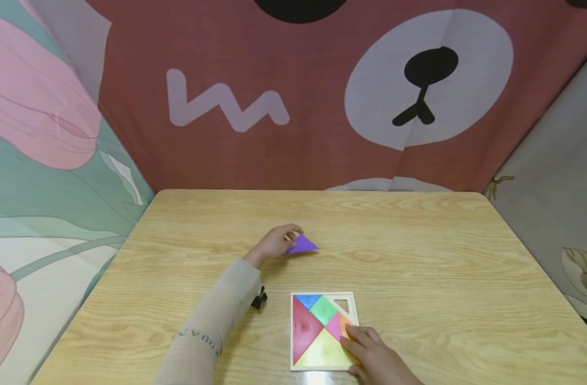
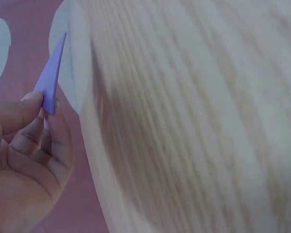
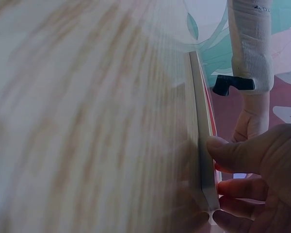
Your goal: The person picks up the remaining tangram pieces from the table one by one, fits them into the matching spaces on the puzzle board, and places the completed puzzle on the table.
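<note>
My left hand (image 1: 275, 242) reaches over the far middle of the table and pinches a purple triangle tangram piece (image 1: 303, 244) between thumb and fingers. In the left wrist view the purple piece (image 2: 51, 77) stands on edge, its tip pointing up. Nearer me lies a square tangram tray (image 1: 292, 331) with red, yellow, blue, green, pink and orange pieces. The upper right corner of the tray shows a bare triangular spot. My right hand (image 1: 377, 355) holds the tray's lower right side, fingertips over the orange piece (image 1: 342, 322). In the right wrist view, the thumb (image 3: 220, 148) touches the tray's edge.
The light wooden table (image 1: 442, 278) spreads around the tray on every side. Behind it hangs a reddish-brown cloth (image 1: 313, 155) with a cartoon face. A small black device (image 1: 259, 298) sits by the left sleeve cuff.
</note>
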Motion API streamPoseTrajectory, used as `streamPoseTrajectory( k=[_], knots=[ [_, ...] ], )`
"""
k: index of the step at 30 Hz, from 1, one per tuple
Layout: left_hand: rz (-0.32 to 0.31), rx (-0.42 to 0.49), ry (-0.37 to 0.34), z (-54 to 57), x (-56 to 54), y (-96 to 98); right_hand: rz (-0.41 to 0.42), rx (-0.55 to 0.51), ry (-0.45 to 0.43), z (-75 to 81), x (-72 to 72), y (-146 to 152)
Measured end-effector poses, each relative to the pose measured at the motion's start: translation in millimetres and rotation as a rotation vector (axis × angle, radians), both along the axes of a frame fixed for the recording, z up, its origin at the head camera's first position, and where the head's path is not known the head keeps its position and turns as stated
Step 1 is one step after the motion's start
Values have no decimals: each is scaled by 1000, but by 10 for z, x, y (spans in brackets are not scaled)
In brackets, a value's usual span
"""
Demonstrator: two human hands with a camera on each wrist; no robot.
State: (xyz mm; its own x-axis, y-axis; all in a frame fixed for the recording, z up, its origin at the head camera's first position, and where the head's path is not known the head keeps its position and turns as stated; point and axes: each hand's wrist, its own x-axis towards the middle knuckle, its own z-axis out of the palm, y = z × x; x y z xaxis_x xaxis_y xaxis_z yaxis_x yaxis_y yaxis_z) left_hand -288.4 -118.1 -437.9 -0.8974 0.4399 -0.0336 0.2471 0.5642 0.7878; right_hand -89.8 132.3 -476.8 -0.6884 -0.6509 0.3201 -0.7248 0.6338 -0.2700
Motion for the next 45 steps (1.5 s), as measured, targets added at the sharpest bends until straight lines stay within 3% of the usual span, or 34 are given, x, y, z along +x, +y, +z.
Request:
streamPoseTrajectory(
  k=[8, 22, 37, 45],
  knots=[
    [-55, 5, -12, 14, 28, 38, -18, 30, -39, 89, 17, -31],
    [-142, 52, -73, 66, 113, 143, -40, 41, -72, 99, 22, -36],
    [-243, 101, -164, 59, 196, 229, -36, 24, -37, 92, 34, -39],
    [-319, 58, -136, 63, 236, 268, -30, 29, -31, 93, 33, -35]
  ],
)
